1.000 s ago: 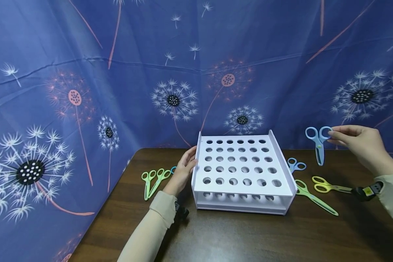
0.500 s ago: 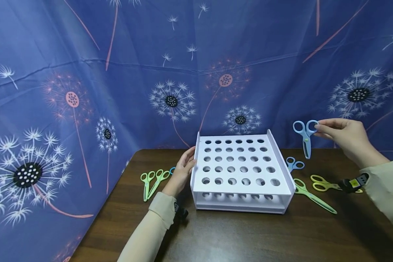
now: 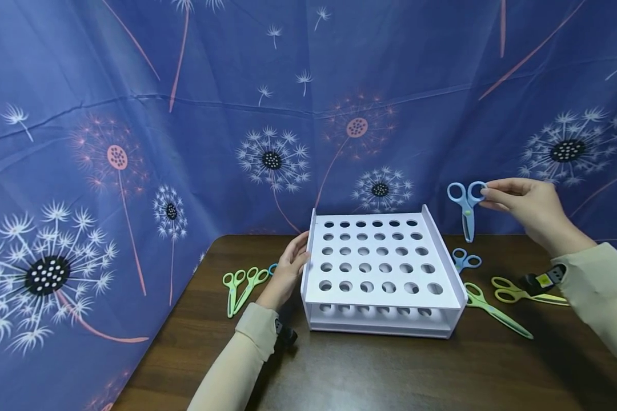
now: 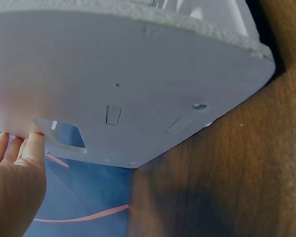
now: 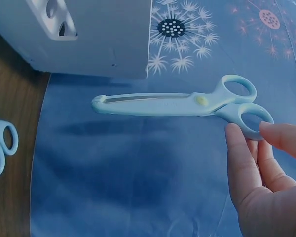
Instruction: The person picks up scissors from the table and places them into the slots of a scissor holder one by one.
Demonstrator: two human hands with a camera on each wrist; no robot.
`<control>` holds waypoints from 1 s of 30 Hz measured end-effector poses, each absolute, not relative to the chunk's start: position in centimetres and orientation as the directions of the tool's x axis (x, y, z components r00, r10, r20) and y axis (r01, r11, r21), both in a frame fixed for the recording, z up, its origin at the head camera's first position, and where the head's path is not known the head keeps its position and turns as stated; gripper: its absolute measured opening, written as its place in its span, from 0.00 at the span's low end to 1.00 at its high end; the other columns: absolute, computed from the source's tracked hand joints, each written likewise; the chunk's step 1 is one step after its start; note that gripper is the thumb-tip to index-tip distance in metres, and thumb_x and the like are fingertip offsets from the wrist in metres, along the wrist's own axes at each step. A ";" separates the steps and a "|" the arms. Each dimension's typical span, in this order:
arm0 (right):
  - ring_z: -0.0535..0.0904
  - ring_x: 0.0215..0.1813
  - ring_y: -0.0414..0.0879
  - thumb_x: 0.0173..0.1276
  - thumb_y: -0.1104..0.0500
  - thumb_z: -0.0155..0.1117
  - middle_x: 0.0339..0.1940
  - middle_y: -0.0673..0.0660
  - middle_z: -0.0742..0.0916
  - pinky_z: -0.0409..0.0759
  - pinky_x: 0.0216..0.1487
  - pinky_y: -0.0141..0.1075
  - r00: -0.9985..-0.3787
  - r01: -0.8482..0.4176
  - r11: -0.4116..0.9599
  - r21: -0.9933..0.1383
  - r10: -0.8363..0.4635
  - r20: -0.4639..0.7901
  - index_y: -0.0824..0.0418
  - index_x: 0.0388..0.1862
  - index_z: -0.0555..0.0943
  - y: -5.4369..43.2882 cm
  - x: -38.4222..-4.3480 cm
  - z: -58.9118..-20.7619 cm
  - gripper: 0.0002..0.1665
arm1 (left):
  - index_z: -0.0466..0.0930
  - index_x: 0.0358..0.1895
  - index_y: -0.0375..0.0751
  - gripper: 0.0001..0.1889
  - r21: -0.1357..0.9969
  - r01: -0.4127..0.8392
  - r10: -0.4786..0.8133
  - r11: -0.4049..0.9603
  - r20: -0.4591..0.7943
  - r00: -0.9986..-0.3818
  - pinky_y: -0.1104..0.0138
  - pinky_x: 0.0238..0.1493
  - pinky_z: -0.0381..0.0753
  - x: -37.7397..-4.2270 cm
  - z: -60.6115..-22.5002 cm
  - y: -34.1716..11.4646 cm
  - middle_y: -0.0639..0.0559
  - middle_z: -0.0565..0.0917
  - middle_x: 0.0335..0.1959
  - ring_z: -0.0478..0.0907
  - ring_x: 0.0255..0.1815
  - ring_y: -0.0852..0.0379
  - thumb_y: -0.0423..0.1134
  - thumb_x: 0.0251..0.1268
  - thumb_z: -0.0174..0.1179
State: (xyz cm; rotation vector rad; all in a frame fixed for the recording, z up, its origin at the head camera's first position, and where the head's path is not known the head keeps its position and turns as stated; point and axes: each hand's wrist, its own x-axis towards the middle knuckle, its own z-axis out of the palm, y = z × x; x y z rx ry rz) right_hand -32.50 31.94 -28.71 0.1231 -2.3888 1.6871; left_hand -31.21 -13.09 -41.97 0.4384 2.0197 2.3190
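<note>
Between the thumb and fingers of my right hand (image 3: 527, 208), a pair of light blue scissors (image 3: 468, 220) is pinched by one handle ring. They hang in the air, blades together and tips down, to the right of the rack's back corner. In the right wrist view the scissors (image 5: 148, 104) lie across the picture beside the rack's side wall (image 5: 108, 39). My left hand (image 3: 285, 271) rests against the left side of a white rack (image 3: 380, 297) whose top has rows of round holes. Its fingertips touch the side panel (image 4: 153, 79) near a cutout.
Two green scissors (image 3: 232, 294) lie left of the rack, with a blue ring (image 3: 272, 269) partly behind my left hand. Right of the rack lie blue scissors (image 3: 459, 262), green scissors (image 3: 505, 319) and yellow scissors (image 3: 519, 294). A dandelion-print cloth (image 3: 211, 142) hangs behind the table (image 3: 339, 377).
My right hand has moved left and slightly up with the light blue scissors, closer to the rack's back right corner. The left hand stays at the rack's side.
</note>
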 end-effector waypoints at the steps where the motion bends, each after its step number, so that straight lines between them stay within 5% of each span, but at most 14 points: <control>1: 0.85 0.33 0.29 0.65 0.53 0.66 0.31 0.32 0.85 0.78 0.37 0.18 -0.972 -0.201 0.332 -0.922 0.049 0.230 0.43 0.37 0.85 31.8 -32.5 -28.7 0.04 | 0.56 0.75 0.45 0.29 0.976 0.156 0.207 -0.154 0.186 -0.960 0.60 0.67 0.67 -31.2 -42.0 -13.1 0.44 0.60 0.75 0.59 0.74 0.47 0.35 0.73 0.49; 23: 0.84 0.37 0.31 0.66 0.60 0.65 0.33 0.38 0.86 0.82 0.39 0.25 -0.960 -0.265 0.196 -0.944 0.038 0.277 0.55 0.41 0.85 28.7 -33.3 -27.0 0.07 | 0.57 0.75 0.46 0.29 0.978 0.161 0.193 -0.135 0.185 -0.964 0.60 0.65 0.69 -31.1 -42.0 -13.1 0.45 0.61 0.75 0.60 0.74 0.47 0.36 0.73 0.49; 30: 0.84 0.37 0.31 0.65 0.56 0.66 0.34 0.39 0.86 0.81 0.40 0.24 -0.958 -0.264 0.234 -0.936 0.046 0.282 0.56 0.44 0.84 27.6 -33.6 -26.8 0.10 | 0.57 0.74 0.46 0.28 0.979 0.159 0.201 -0.128 0.182 -0.962 0.62 0.64 0.70 -31.1 -41.9 -13.0 0.46 0.61 0.75 0.60 0.74 0.48 0.36 0.73 0.49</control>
